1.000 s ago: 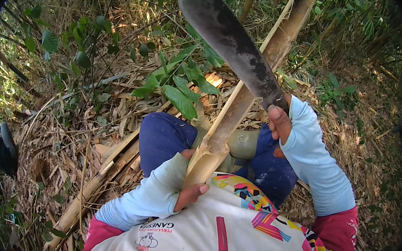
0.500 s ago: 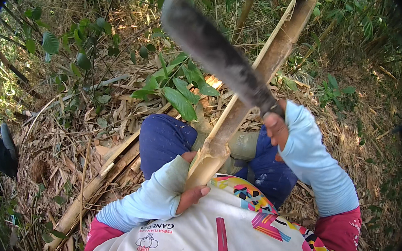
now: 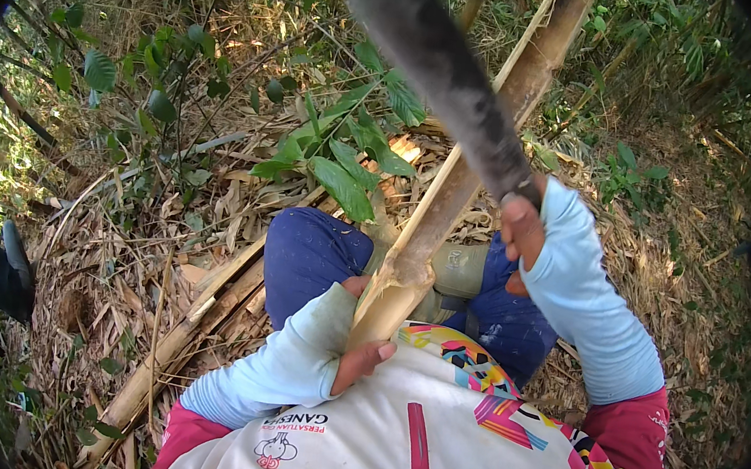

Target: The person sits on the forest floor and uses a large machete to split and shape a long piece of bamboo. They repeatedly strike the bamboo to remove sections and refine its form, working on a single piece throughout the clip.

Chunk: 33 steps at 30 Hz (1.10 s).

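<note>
A long split bamboo pole (image 3: pixel 437 218) slants up and away from my lap toward the upper right, its hollow inner side showing. My left hand (image 3: pixel 361 358) is wrapped round the pole's near end, thumb on one edge, fingers mostly hidden beneath. A machete (image 3: pixel 449 81) with a dark, broad blade is gripped in my right hand (image 3: pixel 522 228), to the right of the pole. The blade points up and to the left and crosses over the pole in the picture; whether it touches cannot be told. Its handle is mostly covered by my fingers.
More split bamboo lengths (image 3: pixel 167 354) lie on the ground at my left. Dry leaves (image 3: pixel 126 271) cover the ground, and a leafy green sprig (image 3: pixel 348 153) stands just ahead of my knees. A dark teal object (image 3: pixel 0 280) is at the far left.
The machete has swung to a steeper angle, its tip moving up and to the right. My right hand has shifted slightly; my left hand and the bamboo are nearly still.
</note>
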Available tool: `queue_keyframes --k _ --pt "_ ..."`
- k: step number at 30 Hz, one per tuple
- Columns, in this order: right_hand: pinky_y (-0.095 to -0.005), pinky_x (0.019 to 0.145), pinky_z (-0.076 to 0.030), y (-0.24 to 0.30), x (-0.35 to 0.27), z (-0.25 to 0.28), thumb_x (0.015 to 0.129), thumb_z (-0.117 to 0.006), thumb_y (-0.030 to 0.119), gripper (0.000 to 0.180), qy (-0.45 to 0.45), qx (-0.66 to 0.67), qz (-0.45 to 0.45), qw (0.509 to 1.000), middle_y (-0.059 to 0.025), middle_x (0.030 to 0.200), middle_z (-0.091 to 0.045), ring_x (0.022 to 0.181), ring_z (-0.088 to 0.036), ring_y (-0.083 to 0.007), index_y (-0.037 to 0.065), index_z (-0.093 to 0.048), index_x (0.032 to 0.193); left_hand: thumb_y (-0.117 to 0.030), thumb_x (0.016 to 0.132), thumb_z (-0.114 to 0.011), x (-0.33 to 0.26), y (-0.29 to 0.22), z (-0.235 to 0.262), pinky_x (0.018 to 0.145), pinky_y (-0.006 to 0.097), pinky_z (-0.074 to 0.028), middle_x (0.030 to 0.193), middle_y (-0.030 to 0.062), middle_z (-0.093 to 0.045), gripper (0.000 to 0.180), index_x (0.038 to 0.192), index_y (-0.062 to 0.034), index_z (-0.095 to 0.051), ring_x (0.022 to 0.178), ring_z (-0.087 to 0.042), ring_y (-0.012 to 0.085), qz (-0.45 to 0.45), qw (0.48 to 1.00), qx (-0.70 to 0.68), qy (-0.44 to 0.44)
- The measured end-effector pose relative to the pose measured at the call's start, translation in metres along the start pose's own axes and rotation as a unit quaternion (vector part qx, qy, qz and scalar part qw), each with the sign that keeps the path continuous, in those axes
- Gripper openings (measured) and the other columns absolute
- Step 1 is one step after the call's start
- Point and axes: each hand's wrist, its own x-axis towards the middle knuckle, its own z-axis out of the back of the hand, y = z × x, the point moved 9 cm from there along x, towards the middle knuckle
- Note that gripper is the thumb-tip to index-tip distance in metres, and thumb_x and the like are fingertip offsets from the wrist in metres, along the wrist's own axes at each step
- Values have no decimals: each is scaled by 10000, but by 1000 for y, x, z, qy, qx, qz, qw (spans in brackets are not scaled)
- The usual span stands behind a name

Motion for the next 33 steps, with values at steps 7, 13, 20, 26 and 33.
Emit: queue_keyframes --k 7,13,20,26,33 --pt "-371 536 -415 -2 -1 -13 940 -589 311 311 26 7 39 999 -157 633 -527 549 -491 -267 1 -590 916 -85 903 -627 0 -1 -1 578 197 -423 830 -9 -530 568 1370 5 -316 642 -489 53 -15 1000 -8 14" --pt "-355 525 -417 -4 -3 -21 956 -560 352 341 91 9 -43 995 -93 582 -483 530 -485 -183 16 -580 897 -78 903 -622 -2 4 2 588 192 -416 848 -11 -531 548 1357 13 -327 647 -488 49 -5 1000 -19 3" --pt "-356 533 -419 -2 -4 -29 954 -564 332 332 113 -38 54 991 -132 622 -531 560 -540 -231 4 -602 928 -57 882 -626 1 3 5 557 212 -440 832 27 -563 550 1347 2 -338 629 -540 73 -29 999 37 -7" --pt "-356 522 -424 8 -9 -32 950 -578 315 322 131 -99 70 984 -137 629 -543 553 -540 -245 4 -577 869 -59 887 -620 -1 7 6 571 206 -435 838 18 -557 541 1345 1 -340 641 -538 64 -12 999 36 -5" --pt "-382 533 -438 16 -13 -34 910 -630 263 250 135 -115 114 978 -177 660 -580 560 -562 -306 14 -610 910 -70 893 -622 -1 7 4 574 209 -428 832 9 -540 506 1316 5 -355 643 -521 60 -5 1000 23 2"
